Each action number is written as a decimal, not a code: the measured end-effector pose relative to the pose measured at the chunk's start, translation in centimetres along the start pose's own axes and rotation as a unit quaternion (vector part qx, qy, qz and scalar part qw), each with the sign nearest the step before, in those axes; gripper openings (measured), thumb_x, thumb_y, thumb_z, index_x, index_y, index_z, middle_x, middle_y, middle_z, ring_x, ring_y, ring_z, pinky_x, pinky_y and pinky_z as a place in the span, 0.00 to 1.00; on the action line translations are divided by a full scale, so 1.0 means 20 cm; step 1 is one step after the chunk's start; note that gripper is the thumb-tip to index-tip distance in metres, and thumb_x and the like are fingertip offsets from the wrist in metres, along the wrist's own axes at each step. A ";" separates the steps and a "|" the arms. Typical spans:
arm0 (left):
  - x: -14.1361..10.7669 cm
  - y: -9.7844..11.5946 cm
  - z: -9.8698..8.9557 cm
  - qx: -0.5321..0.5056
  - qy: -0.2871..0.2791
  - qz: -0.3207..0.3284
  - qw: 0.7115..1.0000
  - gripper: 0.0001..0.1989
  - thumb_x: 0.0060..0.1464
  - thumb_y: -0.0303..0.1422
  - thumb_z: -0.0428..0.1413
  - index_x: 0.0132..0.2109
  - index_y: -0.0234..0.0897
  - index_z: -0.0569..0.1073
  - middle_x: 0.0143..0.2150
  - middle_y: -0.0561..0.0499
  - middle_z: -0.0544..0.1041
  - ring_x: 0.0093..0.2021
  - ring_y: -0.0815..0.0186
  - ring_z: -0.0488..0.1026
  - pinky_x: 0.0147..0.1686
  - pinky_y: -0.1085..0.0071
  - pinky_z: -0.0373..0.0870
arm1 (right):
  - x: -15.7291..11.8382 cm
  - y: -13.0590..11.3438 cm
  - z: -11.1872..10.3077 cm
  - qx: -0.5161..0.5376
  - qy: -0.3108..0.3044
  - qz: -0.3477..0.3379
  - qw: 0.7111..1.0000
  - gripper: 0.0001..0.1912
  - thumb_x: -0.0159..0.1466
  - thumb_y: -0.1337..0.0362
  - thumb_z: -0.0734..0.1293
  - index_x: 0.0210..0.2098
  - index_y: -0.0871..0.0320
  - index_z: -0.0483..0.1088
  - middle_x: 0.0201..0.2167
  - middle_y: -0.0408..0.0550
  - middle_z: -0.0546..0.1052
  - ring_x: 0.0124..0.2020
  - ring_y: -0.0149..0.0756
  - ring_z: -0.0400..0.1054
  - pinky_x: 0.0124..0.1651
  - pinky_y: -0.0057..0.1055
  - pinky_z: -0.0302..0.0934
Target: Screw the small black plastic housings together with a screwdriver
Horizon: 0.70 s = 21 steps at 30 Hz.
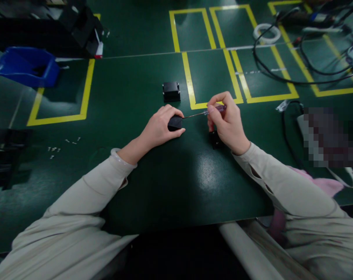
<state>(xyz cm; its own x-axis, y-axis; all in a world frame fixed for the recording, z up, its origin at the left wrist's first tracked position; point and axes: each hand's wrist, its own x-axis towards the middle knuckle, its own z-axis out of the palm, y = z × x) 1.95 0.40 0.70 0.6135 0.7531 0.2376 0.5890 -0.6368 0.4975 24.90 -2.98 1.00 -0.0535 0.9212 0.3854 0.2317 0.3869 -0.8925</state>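
Observation:
My left hand (162,126) grips a small black block (175,123) on the green table, thumb and fingers on either side of it. Closed around the handle of a screwdriver (220,109) is my right hand (226,121). The screwdriver's thin shaft points left, and its tip meets the block's upper right edge. Under my right hand lies another black part (215,139), partly hidden by the fingers. A black box-shaped part with small metal bits at its sides (171,91) stands just beyond my left hand.
Several small screws (53,149) lie at the left, near black parts (7,155). A blue bin (27,67) sits back left beside black racks. Yellow tape marks the green table (130,85). Cables, a white tape roll (266,33) and a pixelated object occupy the right.

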 end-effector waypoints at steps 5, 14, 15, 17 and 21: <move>0.00 -0.01 0.00 -0.001 0.001 0.004 1.000 0.15 0.57 0.37 0.60 0.49 0.35 0.72 0.48 0.46 0.75 0.50 0.57 0.72 0.51 0.62 0.67 | 0.00 -0.01 -0.01 -0.018 -0.011 0.004 1.000 0.14 0.71 0.48 0.62 0.38 0.52 0.61 0.15 0.33 0.61 0.13 0.23 0.56 0.18 0.29 0.47; 0.00 0.00 0.01 -0.002 0.004 0.001 1.000 0.15 0.57 0.38 0.60 0.48 0.35 0.73 0.48 0.46 0.75 0.50 0.57 0.72 0.52 0.62 0.68 | 0.00 0.00 0.00 -0.011 -0.003 0.005 1.000 0.15 0.70 0.48 0.63 0.37 0.52 0.62 0.16 0.33 0.62 0.14 0.24 0.57 0.17 0.29 0.49; 0.00 0.00 0.01 -0.002 0.005 0.002 1.000 0.15 0.57 0.38 0.60 0.48 0.35 0.73 0.47 0.46 0.75 0.50 0.57 0.72 0.51 0.62 0.68 | 0.00 0.00 0.00 -0.018 -0.006 0.008 1.000 0.15 0.71 0.48 0.63 0.37 0.52 0.62 0.15 0.33 0.61 0.13 0.24 0.56 0.17 0.29 0.48; 0.00 0.00 0.00 -0.002 0.006 0.005 1.000 0.15 0.57 0.37 0.60 0.49 0.35 0.73 0.47 0.46 0.75 0.50 0.57 0.72 0.51 0.62 0.68 | 0.00 0.00 -0.01 -0.021 -0.010 0.010 1.000 0.14 0.71 0.48 0.62 0.37 0.52 0.61 0.15 0.33 0.61 0.13 0.24 0.55 0.17 0.29 0.47; 0.00 0.00 0.00 0.002 0.009 0.008 1.000 0.15 0.56 0.37 0.61 0.48 0.34 0.73 0.47 0.46 0.75 0.49 0.57 0.72 0.50 0.63 0.68 | 0.00 0.00 0.00 0.002 -0.004 -0.002 1.000 0.14 0.70 0.48 0.64 0.40 0.51 0.61 0.18 0.33 0.61 0.14 0.24 0.57 0.17 0.28 0.49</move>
<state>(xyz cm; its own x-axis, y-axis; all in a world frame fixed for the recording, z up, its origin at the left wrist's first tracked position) 1.98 0.44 0.60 0.6141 0.7452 0.2600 0.5810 -0.6498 0.4902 24.99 -3.03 0.97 -0.0631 0.9197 0.3875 0.2279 0.3913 -0.8916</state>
